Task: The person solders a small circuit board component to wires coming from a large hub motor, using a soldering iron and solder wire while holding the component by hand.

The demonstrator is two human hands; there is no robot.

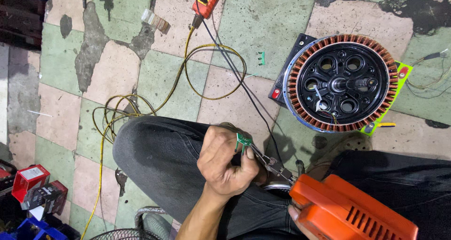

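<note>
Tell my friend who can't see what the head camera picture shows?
A person's left hand pinches a small green circuit board against the metal tip of an orange soldering gun that the right hand holds. A round motor stator with copper windings lies on the tiled floor nearby.

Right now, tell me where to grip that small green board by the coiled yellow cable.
Pinch the green board by its flat body from above, fingers on its two long edges. It lies flat on the floor tile, apart from the yellow cable, with short pins on one side; keep off those.
</note>
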